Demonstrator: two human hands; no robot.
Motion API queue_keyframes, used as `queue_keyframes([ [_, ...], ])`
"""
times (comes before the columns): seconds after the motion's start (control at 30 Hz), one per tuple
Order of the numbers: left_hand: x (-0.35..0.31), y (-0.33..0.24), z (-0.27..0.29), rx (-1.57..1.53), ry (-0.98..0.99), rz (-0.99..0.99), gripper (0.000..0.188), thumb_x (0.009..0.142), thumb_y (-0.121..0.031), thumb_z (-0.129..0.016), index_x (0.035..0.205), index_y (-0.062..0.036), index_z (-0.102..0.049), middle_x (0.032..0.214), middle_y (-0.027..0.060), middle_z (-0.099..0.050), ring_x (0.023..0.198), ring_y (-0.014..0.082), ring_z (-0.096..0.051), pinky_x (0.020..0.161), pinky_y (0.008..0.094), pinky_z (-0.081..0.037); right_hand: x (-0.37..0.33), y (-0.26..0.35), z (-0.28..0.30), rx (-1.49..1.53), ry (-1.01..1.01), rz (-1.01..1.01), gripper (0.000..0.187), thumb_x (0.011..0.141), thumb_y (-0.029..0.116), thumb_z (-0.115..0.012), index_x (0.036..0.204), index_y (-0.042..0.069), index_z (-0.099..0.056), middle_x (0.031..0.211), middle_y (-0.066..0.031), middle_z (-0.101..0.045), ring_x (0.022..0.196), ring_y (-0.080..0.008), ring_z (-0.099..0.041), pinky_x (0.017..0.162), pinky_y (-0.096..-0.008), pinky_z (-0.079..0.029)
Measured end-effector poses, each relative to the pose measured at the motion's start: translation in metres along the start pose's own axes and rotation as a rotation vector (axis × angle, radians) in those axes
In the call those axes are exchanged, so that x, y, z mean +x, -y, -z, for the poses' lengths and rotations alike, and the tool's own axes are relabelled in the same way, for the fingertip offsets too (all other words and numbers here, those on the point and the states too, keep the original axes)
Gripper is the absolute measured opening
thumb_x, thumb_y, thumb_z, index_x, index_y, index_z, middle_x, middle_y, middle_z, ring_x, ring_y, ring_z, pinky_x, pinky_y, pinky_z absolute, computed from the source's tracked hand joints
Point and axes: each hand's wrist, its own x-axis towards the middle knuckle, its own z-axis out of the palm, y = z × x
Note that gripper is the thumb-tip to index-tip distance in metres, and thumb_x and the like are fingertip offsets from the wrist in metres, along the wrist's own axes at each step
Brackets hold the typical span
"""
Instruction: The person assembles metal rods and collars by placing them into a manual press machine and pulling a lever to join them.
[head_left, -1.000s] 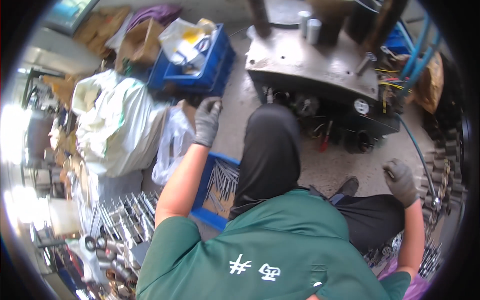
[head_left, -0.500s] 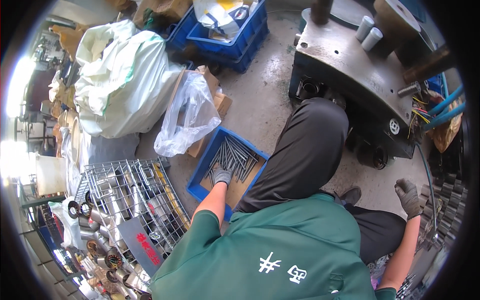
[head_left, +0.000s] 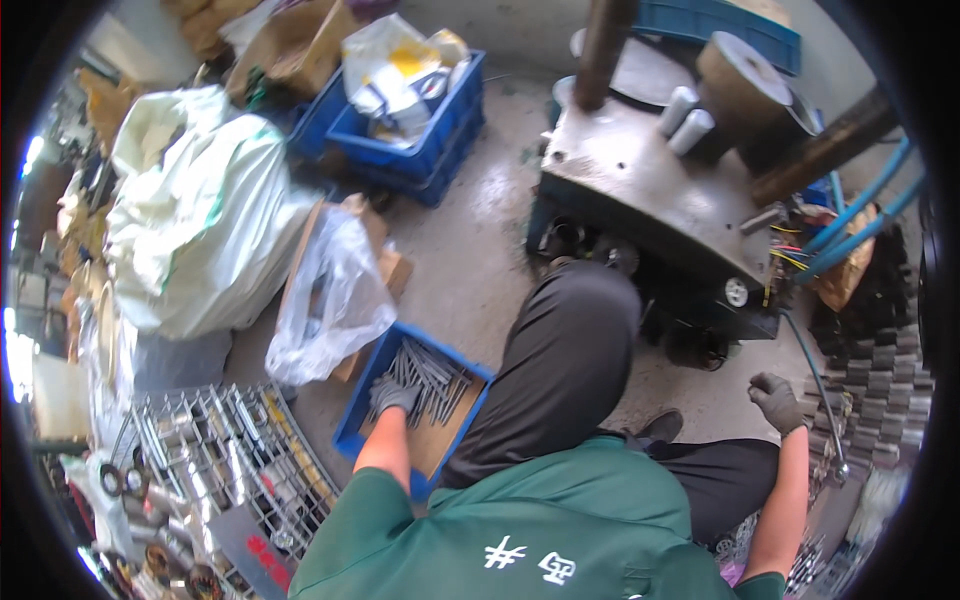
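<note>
My left hand [head_left: 394, 394], in a grey glove, reaches into a shallow blue bin [head_left: 446, 352] on the floor to the left of my raised knee. It rests against a loose pile of thin grey metal rods [head_left: 432, 376]. Its fingers are blurred and partly hidden, so a grip cannot be made out. Brown cardboard-coloured bottom shows in the bin's near part. My right hand [head_left: 776, 403], also gloved, hovers at the right above my other leg. Its fingers are curled in, with nothing visible in them.
A wire basket [head_left: 240, 440] of metal parts stands left. Beyond the bin are a clear plastic bag [head_left: 335, 300], a large white sack [head_left: 190, 220] and stacked blue crates [head_left: 440, 140]. A heavy metal machine [head_left: 650, 180] stands ahead right; stacked metal pieces [head_left: 880, 370] lie far right.
The whole view has shifted, so the surroundings sit lower and further left. Within the bin, my left hand has moved slightly toward the rods' far left ends. My right hand stays curled.
</note>
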Motion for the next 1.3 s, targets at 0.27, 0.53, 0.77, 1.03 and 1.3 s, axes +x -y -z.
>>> queue_keyframes([
  [0.27,0.016,-0.005,-0.031,-0.3,-0.128,-0.003,0.12,0.067,-0.07,-0.081,0.155,-0.0039,-0.035,0.157,0.0251,-0.039,0.143,0.0418,-0.042,0.116,0.0465,-0.039,0.0,0.016,-0.001,-0.042,0.001,0.031,0.028,0.089,0.014,-0.07,0.111,-0.003,-0.069,0.101,-0.0176,-0.075,0.093,-0.0259,-0.072,0.086,-0.0364,-0.057],
  [0.53,-0.019,-0.047,0.026,-0.173,0.06,0.064,0.128,0.064,-0.081,-0.075,0.158,-0.007,-0.032,0.16,0.0253,-0.034,0.146,0.0388,-0.039,0.114,0.0493,-0.041,-0.005,0.015,-0.01,-0.1,0.116,-0.001,0.03,0.09,0.016,-0.072,0.114,-0.001,-0.07,0.103,-0.0186,-0.075,0.095,-0.0281,-0.073,0.087,-0.0374,-0.058],
  [0.77,0.012,-0.057,-0.041,-0.131,-0.057,-0.006,0.141,0.058,-0.078,-0.081,0.157,0.0055,-0.024,0.159,0.0298,-0.033,0.149,0.0412,-0.033,0.123,0.046,-0.027,0.002,0.015,-0.001,-0.136,0.034,0.014,0.031,0.089,0.018,-0.073,0.114,0.0,-0.07,0.104,-0.0179,-0.075,0.096,-0.0264,-0.073,0.088,-0.0374,-0.058],
  [1.03,0.038,-0.047,-0.039,0.042,0.101,-0.051,0.147,0.053,-0.066,-0.087,0.16,0.0021,-0.012,0.164,0.0267,-0.024,0.152,0.0351,-0.03,0.123,0.041,-0.031,0.008,0.027,0.01,-0.216,0.038,-0.018,0.038,0.09,0.03,-0.067,0.118,0.004,-0.069,0.109,-0.0189,-0.073,0.102,-0.0338,-0.07,0.094,-0.0427,-0.054],
  [1.3,0.013,-0.1,-0.021,-0.029,-0.299,-0.819,0.083,0.1,-0.038,-0.044,0.163,-0.0026,-0.003,0.17,0.0161,-0.011,0.157,0.03,-0.011,0.128,0.0351,-0.007,-0.011,0.011,0.011,-0.147,0.051,0.019,0.034,0.092,0.034,-0.066,0.121,0.015,-0.071,0.113,-0.0107,-0.074,0.103,-0.0265,-0.07,0.092,-0.0413,-0.053],
])
